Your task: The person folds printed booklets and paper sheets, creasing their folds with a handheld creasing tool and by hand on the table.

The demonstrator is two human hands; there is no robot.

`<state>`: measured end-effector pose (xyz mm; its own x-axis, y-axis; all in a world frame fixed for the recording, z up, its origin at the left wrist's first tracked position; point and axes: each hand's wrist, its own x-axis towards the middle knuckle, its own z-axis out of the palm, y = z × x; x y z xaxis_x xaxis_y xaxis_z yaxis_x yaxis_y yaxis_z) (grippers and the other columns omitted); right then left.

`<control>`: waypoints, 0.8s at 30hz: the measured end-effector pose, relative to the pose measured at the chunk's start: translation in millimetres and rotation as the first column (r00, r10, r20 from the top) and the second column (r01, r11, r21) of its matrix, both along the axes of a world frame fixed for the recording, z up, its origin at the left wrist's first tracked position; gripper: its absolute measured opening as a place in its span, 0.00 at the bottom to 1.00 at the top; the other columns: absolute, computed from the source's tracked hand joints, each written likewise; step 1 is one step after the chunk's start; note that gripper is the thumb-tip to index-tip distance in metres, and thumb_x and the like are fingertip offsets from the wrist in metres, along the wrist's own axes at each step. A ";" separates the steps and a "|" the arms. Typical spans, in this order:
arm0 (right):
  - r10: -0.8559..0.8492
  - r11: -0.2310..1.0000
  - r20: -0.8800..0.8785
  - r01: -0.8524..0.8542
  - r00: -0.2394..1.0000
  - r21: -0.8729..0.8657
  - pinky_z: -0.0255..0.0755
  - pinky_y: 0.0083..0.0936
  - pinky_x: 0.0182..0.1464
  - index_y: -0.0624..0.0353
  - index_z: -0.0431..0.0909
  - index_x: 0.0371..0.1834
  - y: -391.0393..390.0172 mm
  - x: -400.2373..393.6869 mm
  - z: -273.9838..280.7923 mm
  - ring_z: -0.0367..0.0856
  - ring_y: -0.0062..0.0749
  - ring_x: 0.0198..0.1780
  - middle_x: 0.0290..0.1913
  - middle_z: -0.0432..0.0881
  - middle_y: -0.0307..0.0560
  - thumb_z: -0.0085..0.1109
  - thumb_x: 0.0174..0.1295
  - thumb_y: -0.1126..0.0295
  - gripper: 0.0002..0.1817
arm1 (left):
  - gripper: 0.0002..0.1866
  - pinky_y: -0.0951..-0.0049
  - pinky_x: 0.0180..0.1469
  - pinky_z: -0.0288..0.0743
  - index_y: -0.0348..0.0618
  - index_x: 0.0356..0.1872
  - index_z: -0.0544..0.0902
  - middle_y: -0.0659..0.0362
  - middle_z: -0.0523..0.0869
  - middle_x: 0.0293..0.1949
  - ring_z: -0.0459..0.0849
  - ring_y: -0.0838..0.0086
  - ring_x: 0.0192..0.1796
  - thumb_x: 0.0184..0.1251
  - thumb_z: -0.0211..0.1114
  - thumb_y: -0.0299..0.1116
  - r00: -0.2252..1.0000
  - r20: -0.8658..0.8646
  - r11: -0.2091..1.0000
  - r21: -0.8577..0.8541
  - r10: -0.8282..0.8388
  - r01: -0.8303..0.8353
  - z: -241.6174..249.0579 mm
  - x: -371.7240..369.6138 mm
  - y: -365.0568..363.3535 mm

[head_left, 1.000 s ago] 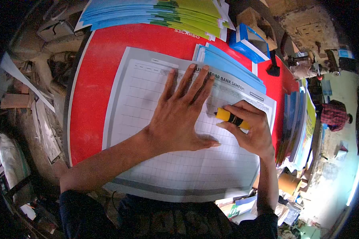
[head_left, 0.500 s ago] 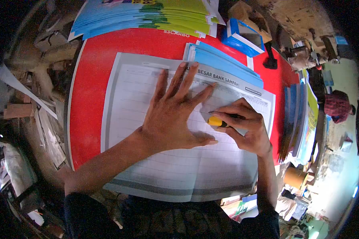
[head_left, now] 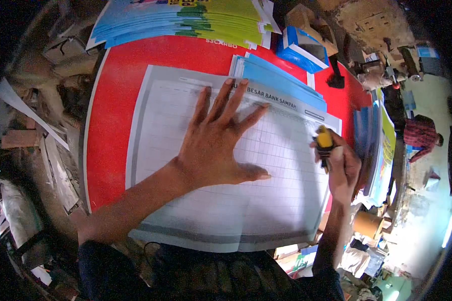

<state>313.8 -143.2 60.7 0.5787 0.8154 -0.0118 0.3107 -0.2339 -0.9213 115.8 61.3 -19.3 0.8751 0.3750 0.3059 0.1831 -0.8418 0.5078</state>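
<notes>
My left hand lies flat with fingers spread on a large printed sheet, ruled like a ledger page and headed "BESAR BANK SAMPAH". In my right hand, a small yellow-and-black tool is gripped upright over the sheet's right edge; blur hides its exact kind. The sheet rests on a red tabletop, with a fold running down its middle. Partly tucked behind its top edge is a pile of light-blue papers.
A thick stack of blue-green printed covers lies at the far edge. Near it stands an open blue-and-white box. Booklets are piled at the right. Beyond, a person in a checked shirt bends near the wall.
My right hand has moved from the sheet's middle to its right edge, turning the yellow-and-black tool upright. My left hand stays in place. The person at the right has an arm stretched lower.
</notes>
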 end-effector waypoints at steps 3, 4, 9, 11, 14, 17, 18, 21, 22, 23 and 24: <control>0.164 0.984 0.139 -0.152 0.977 -0.092 0.82 0.24 0.48 0.65 0.79 0.66 -20.3 -31.4 6.1 0.88 0.30 0.47 0.51 0.89 0.50 0.71 0.66 0.70 0.25 | 0.61 0.29 0.81 0.37 0.59 0.79 0.69 0.40 0.50 0.84 0.47 0.39 0.85 0.44 0.72 0.80 1.000 0.025 1.000 -0.003 0.000 0.000 -4.5 -1.8 -3.0; 0.277 0.956 0.236 -0.242 0.931 -0.167 0.83 0.26 0.49 0.64 0.80 0.64 -20.9 -44.3 6.1 0.89 0.32 0.49 0.49 0.89 0.50 0.75 0.62 0.72 0.26 | 0.60 0.26 0.80 0.38 0.54 0.78 0.71 0.38 0.49 0.83 0.46 0.39 0.85 0.46 0.71 0.79 0.999 0.050 1.000 0.020 -0.014 0.013 -6.1 -1.0 -1.2; 0.491 0.868 0.406 -0.392 0.771 -0.305 0.84 0.34 0.45 0.62 0.84 0.54 -17.0 -77.1 -8.4 0.88 0.41 0.44 0.47 0.86 0.49 0.81 0.51 0.74 0.26 | 0.60 0.32 0.82 0.39 0.61 0.81 0.67 0.42 0.51 0.84 0.50 0.40 0.84 0.44 0.74 0.76 0.998 0.055 0.999 0.038 0.009 -0.011 -6.6 -1.7 -2.0; 0.495 0.867 0.411 -0.401 0.766 -0.296 0.83 0.31 0.45 0.63 0.85 0.53 -15.9 -77.6 -11.5 0.88 0.38 0.44 0.46 0.85 0.48 0.81 0.49 0.75 0.25 | 0.60 0.32 0.82 0.40 0.62 0.81 0.67 0.42 0.51 0.84 0.50 0.41 0.85 0.44 0.75 0.76 0.998 0.056 0.999 0.033 0.009 -0.011 -9.2 -2.0 -1.5; 0.530 0.848 0.470 -0.433 0.706 -0.306 0.85 0.36 0.43 0.59 0.82 0.58 -17.0 -74.1 -16.0 0.87 0.45 0.43 0.47 0.86 0.49 0.80 0.52 0.71 0.28 | 0.60 0.31 0.81 0.40 0.62 0.81 0.67 0.43 0.51 0.84 0.49 0.41 0.85 0.43 0.75 0.76 0.997 0.071 1.000 0.026 0.005 -0.007 -8.8 -2.3 -2.0; 0.569 0.822 0.489 -0.436 0.661 -0.367 0.85 0.36 0.42 0.58 0.82 0.58 -14.3 -74.3 -11.7 0.87 0.44 0.43 0.47 0.84 0.47 0.80 0.51 0.70 0.29 | 0.60 0.31 0.81 0.40 0.63 0.81 0.67 0.43 0.51 0.84 0.49 0.42 0.85 0.43 0.75 0.75 0.998 0.068 1.000 0.019 0.013 -0.015 -8.6 -2.4 -2.2; 0.590 0.807 0.511 -0.437 0.625 -0.398 0.85 0.36 0.42 0.58 0.81 0.59 -13.8 -74.2 -10.2 0.87 0.44 0.43 0.47 0.83 0.47 0.80 0.51 0.70 0.29 | 0.60 0.31 0.81 0.41 0.63 0.80 0.67 0.43 0.51 0.84 0.49 0.42 0.85 0.42 0.76 0.75 0.998 0.064 1.000 0.020 0.012 -0.013 -8.9 -2.2 -2.3; 0.610 0.792 0.563 -0.462 0.558 -0.399 0.85 0.36 0.41 0.58 0.81 0.59 -13.8 -69.5 -16.5 0.87 0.43 0.43 0.48 0.82 0.45 0.78 0.52 0.70 0.28 | 0.61 0.28 0.80 0.41 0.54 0.78 0.70 0.39 0.51 0.83 0.48 0.39 0.84 0.40 0.80 0.71 0.994 0.112 1.000 0.008 -0.003 0.002 -10.3 -0.9 -4.0; 0.606 0.790 0.595 -0.487 0.528 -0.372 0.85 0.36 0.41 0.58 0.81 0.59 -15.1 -68.2 -19.8 0.87 0.42 0.43 0.48 0.82 0.45 0.78 0.52 0.71 0.28 | 0.61 0.28 0.80 0.41 0.54 0.78 0.70 0.39 0.51 0.83 0.48 0.39 0.84 0.40 0.80 0.71 0.994 0.111 1.000 0.004 -0.007 0.006 -9.9 -0.5 -4.1; 0.606 0.791 0.592 -0.483 0.531 -0.376 0.85 0.36 0.41 0.58 0.81 0.59 -18.2 -68.3 -22.1 0.87 0.42 0.43 0.48 0.82 0.45 0.78 0.52 0.71 0.28 | 0.60 0.28 0.80 0.42 0.54 0.78 0.70 0.39 0.51 0.83 0.49 0.38 0.84 0.41 0.80 0.71 0.995 0.096 1.000 0.013 -0.001 0.000 -8.9 -0.1 -4.2; 0.594 0.797 0.623 -0.481 0.510 -0.366 0.83 0.36 0.42 0.59 0.82 0.57 -20.9 -68.3 -24.4 0.87 0.42 0.45 0.50 0.83 0.45 0.79 0.49 0.73 0.29 | 0.60 0.28 0.80 0.42 0.54 0.78 0.70 0.39 0.51 0.83 0.49 0.38 0.84 0.41 0.80 0.71 0.997 0.083 1.000 0.026 0.005 -0.007 -8.5 0.9 -4.2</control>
